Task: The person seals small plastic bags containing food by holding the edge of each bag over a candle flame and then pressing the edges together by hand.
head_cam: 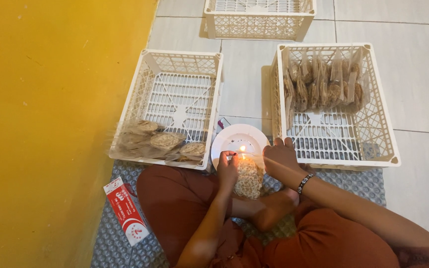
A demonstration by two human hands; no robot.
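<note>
Both hands, left hand (pixel 227 168) and right hand (pixel 280 160), pinch a clear cracker packet (pixel 248 178) at a candle flame (pixel 242 148) over the white plate (pixel 224 144); right crate (pixel 383 139) holds several upright packets, left crate (pixel 135 99) a few lying flat

Yellow wall (pixel 50 124) runs down the side beyond the left hand, matte, few small scuffs. Floor (pixel 423 89) is pale grey tile w/ thin grout lines, spreading ahead of both hands and out past the right one. Grey bumpy mat (pixel 368 183) lies under and behind the hands, its edge reaching approx. the near rims of the crates. Light is soft, warm, indoor; no hard shadows on the tile, only faint shade beside the crates. Wall meets floor in a slanted line ahead of the left hand. No window or furniture in view.
</note>
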